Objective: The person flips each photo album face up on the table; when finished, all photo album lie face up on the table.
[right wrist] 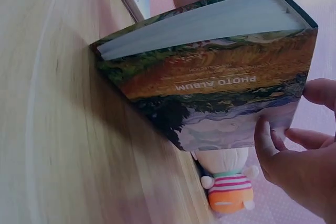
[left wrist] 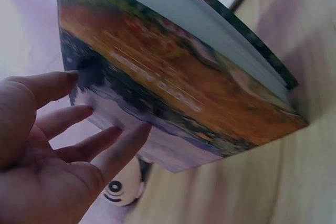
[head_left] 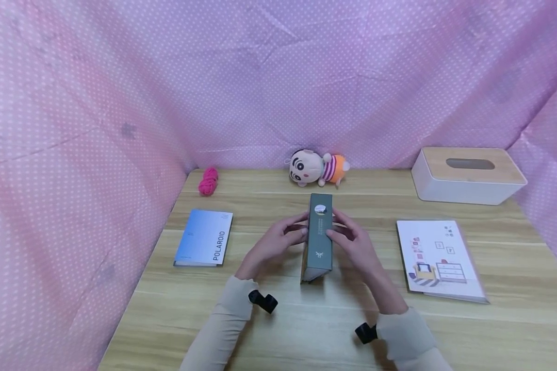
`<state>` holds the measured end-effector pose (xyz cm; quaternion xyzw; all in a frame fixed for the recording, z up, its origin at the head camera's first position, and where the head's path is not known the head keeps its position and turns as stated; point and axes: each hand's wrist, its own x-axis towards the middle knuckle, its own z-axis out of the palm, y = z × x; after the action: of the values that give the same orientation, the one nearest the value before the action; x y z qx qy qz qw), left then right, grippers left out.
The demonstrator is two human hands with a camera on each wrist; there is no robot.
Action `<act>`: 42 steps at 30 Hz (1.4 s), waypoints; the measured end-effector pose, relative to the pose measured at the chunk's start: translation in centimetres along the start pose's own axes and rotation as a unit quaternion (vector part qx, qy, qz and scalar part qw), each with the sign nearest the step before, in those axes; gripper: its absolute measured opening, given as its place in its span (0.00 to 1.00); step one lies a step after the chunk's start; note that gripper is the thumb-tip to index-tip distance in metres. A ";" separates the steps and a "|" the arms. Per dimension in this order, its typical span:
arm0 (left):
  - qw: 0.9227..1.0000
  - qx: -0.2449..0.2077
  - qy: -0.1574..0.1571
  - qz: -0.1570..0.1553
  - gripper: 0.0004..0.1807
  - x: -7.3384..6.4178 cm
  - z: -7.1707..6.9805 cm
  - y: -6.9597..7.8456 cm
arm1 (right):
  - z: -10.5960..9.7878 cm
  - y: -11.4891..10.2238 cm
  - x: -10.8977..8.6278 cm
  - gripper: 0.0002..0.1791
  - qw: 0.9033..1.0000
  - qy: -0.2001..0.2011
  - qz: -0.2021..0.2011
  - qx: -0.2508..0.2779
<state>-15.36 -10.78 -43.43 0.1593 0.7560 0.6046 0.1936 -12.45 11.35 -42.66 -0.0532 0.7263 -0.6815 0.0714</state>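
A photo album [head_left: 320, 232] is upright with its green spine up; a painted landscape covers its sides. My left hand [head_left: 280, 238] touches the left cover with fingertips and thumb, fingers spread and only slightly bent, as the left wrist view [left wrist: 58, 145] shows. Opposite it, my right hand [head_left: 355, 242] rests its fingertips against the other cover, the thumb near the spine's edge. In the right wrist view, the words PHOTO ALBUM appear on that cover [right wrist: 220, 87], and the white page edges face the camera. Whether the album's lower edge fully meets the table cannot be told.
On the wooden table [head_left: 306, 330], a blue-white POLAROID album [head_left: 204, 238] lies left and a white illustrated album [head_left: 438, 260] right. Behind are pink yarn [head_left: 208, 182], a plush doll [head_left: 317, 168] and a tissue box [head_left: 466, 175]. A pink dotted cloth [head_left: 278, 77] hangs around.
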 end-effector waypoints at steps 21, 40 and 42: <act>0.993 0.100 0.062 -0.029 0.29 -2.0 -3.1 2.3 | 3.5 1.4 1.2 0.32 0.996 -0.092 -0.008 0.005; 0.979 0.169 0.095 -0.064 0.31 -3.6 -5.7 1.8 | 5.5 3.2 1.8 0.44 0.983 -0.145 0.035 -0.108; 0.979 0.169 0.096 -0.067 0.30 -3.8 -6.0 1.5 | 5.5 3.3 1.8 0.45 0.980 -0.145 0.036 -0.134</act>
<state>-14.93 -17.37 -40.38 0.0801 0.8715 0.4661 0.1297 -13.17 5.82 -46.39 -0.1343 0.7946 -0.5599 0.1926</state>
